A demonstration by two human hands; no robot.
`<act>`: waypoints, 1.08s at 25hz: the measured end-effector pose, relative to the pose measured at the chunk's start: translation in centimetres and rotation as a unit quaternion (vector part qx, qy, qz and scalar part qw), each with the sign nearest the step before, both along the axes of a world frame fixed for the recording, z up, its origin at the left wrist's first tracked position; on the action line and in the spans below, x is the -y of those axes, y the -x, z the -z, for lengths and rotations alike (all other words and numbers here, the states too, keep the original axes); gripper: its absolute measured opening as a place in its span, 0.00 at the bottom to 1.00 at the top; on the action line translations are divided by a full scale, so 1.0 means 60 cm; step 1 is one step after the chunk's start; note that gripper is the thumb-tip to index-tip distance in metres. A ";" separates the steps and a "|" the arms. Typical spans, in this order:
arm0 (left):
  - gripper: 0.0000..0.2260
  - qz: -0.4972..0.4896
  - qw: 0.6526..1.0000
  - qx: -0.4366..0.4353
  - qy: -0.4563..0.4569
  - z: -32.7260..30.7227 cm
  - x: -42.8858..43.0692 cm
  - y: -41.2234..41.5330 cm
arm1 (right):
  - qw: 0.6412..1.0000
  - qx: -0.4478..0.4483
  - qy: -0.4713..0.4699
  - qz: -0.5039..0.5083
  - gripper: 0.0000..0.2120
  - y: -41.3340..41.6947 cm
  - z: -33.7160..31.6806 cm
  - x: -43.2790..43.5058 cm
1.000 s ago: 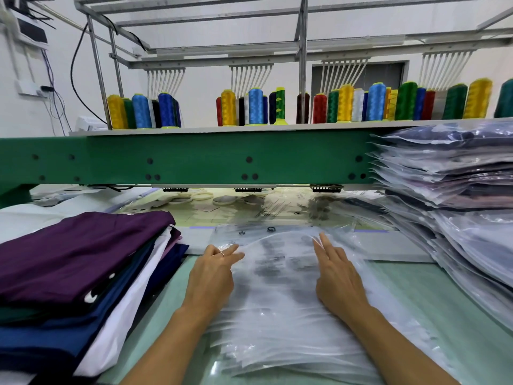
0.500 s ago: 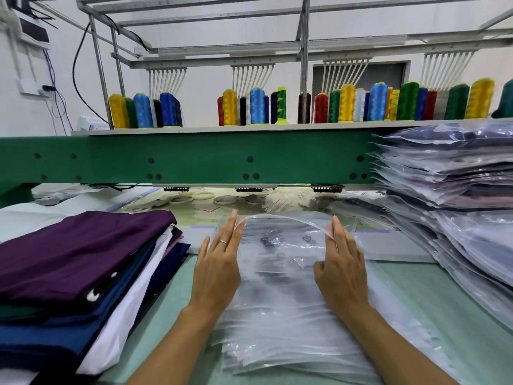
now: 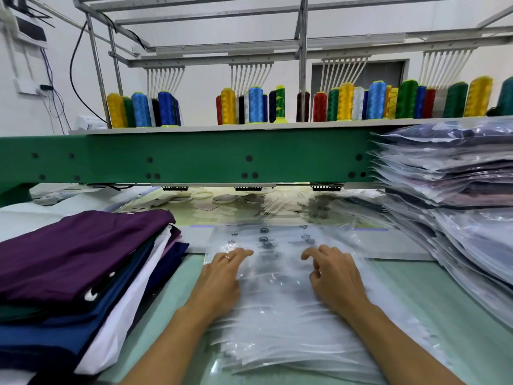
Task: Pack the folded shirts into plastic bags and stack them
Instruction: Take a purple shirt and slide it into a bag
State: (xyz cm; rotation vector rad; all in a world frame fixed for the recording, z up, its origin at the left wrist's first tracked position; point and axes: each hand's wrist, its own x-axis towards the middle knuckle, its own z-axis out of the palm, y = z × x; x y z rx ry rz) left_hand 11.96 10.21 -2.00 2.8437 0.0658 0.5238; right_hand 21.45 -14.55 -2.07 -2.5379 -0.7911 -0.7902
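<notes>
Single head view — looks forward and down, close over table [image 3: 444, 315], toward green machine beam [image 3: 194, 157].

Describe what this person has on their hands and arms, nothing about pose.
Both hands are ungloved. The left hand wears a thin gold-coloured ring on one finger; the right hand shows none. The forearms are uncovered as far as the frame shows: no sleeves, watch or bracelet.
</notes>
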 end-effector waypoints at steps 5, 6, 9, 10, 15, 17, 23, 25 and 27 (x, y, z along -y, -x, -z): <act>0.22 0.034 0.996 -0.074 0.024 0.015 -0.001 -0.007 | 1.000 -0.011 -0.004 -0.011 0.06 0.006 -0.014 0.000; 0.22 0.033 0.996 -0.084 0.027 0.016 0.001 -0.009 | 0.999 -0.025 0.023 -0.014 0.06 0.006 -0.015 -0.001; 0.27 0.038 0.987 -0.155 0.014 0.028 0.008 -0.012 | 0.984 -0.141 0.097 -0.050 0.17 0.007 -0.004 -0.003; 0.28 0.037 0.985 -0.171 0.009 0.032 0.010 -0.014 | 0.978 -0.172 0.096 -0.068 0.21 0.007 0.000 -0.002; 0.33 0.025 0.984 -0.177 0.005 0.029 0.020 -0.017 | 0.982 -0.173 0.054 -0.047 0.15 0.002 0.010 -0.002; 0.36 0.027 0.984 -0.175 0.007 0.028 0.027 -0.008 | 0.977 -0.189 0.095 -0.001 0.09 0.004 0.014 -0.010; 0.38 0.023 0.995 -0.086 -0.049 -0.005 0.027 0.019 | 0.953 -0.091 0.259 0.126 0.20 0.031 -0.010 -0.079; 0.32 0.009 0.997 -0.051 -0.063 -0.033 0.013 0.029 | 0.971 -0.036 0.207 0.112 0.19 0.055 -0.039 -0.116; 0.23 -0.018 0.997 0.000 -0.081 -0.067 -0.018 0.043 | 0.989 -0.034 0.133 0.061 0.15 0.079 -0.068 -0.162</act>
